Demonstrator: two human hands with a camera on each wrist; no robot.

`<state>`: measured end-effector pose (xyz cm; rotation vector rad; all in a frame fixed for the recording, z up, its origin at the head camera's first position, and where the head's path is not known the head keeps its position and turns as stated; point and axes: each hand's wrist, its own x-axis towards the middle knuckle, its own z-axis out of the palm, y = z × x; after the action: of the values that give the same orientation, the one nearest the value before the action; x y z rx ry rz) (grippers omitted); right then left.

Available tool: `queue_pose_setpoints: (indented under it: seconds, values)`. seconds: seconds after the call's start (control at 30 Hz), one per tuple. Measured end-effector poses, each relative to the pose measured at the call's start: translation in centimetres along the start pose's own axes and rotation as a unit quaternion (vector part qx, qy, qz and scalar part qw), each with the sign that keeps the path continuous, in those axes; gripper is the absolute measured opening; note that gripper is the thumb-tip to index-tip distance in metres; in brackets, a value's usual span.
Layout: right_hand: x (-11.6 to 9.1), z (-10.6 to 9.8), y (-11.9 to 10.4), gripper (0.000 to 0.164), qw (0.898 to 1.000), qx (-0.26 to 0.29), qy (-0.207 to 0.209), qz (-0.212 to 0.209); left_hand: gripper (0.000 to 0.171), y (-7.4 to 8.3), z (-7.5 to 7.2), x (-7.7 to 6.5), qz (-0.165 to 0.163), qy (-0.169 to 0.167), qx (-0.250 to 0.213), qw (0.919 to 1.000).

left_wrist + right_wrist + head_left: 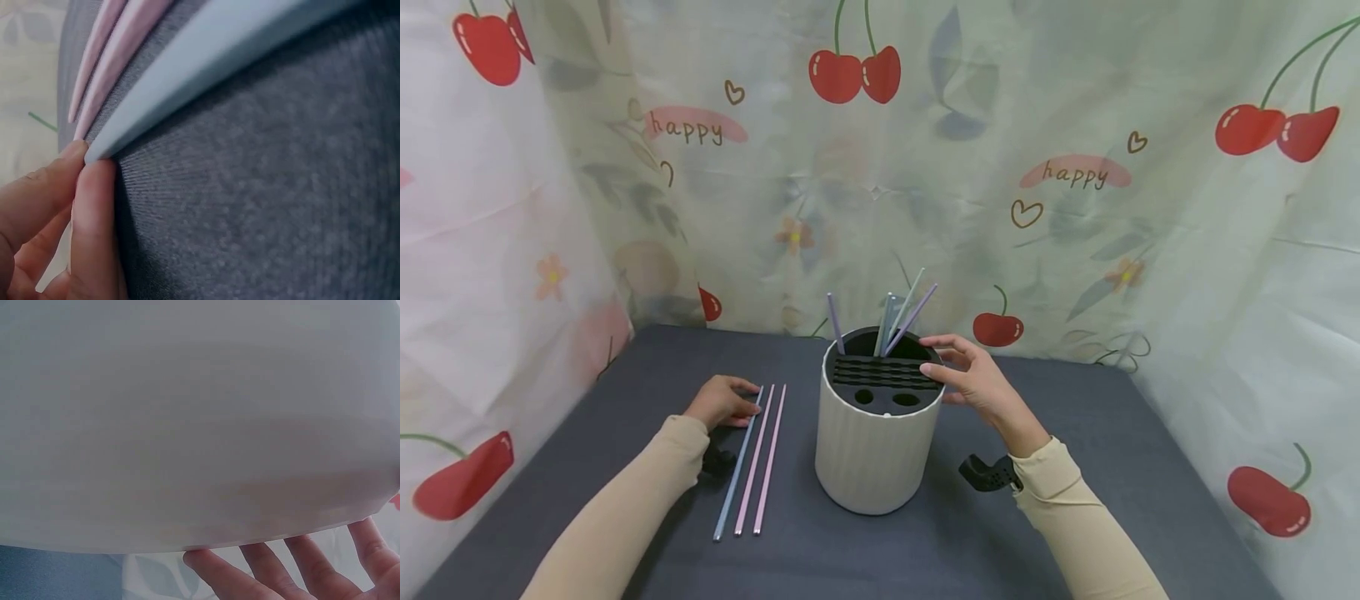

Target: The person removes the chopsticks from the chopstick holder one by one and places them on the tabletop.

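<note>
On the dark tabletop at left lie a blue chopstick [739,477] and two pink chopsticks [769,467], side by side. My left hand [724,402] pinches the far tip of the blue chopstick [181,75] between thumb and finger. To the right stands a cream, ribbed utensil holder [872,458] with a black slotted insert. Several blue, green and purple chopsticks [912,312] lean in its rear compartment. My right hand [981,383] holds the holder's right rim, with the thumb over the top edge. In the right wrist view, its fingers [269,569] touch the pale wall.
A cloth backdrop [880,183] printed with cherries rises behind and on both sides of the dark tabletop [1000,550]. A black wrist strap piece [988,473] juts from the right wrist, near the holder.
</note>
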<state>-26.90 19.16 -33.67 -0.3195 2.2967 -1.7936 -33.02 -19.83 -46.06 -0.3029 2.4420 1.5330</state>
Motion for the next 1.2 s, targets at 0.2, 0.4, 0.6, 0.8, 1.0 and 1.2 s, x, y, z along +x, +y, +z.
queue_pose_setpoints:
  seconds: [0.2,0.4,0.6,0.8,1.0,1.2]
  values:
    - [0.0,-0.1,0.0,0.05,1.0,0.002,0.001,-0.001,0.051,0.3,0.3,0.0,-0.01,0.009,0.005,0.9999]
    - [-0.1,-0.1,0.0,0.05,1.0,0.006,0.001,-0.001,0.051,0.5,0.5,-0.1,-0.022,0.014,0.008,0.9996]
    - [-0.1,-0.1,0.0,0.049,1.0,0.001,0.001,-0.002,0.051,0.5,0.5,-0.1,-0.024,0.014,0.007,0.9996]
    - [0.0,0.0,0.0,0.049,1.0,-0.001,0.0,-0.004,0.05,0.5,0.4,-0.1,-0.031,0.013,0.004,0.9994]
    - [0.0,0.0,0.0,0.05,1.0,-0.001,0.001,-0.001,0.052,0.3,0.0,0.0,-0.04,-0.002,-0.016,0.9991]
    - [0.0,0.0,0.1,0.049,1.0,0.001,0.001,-0.002,0.046,0.6,-0.8,-0.4,-0.043,-0.027,-0.048,0.9976]
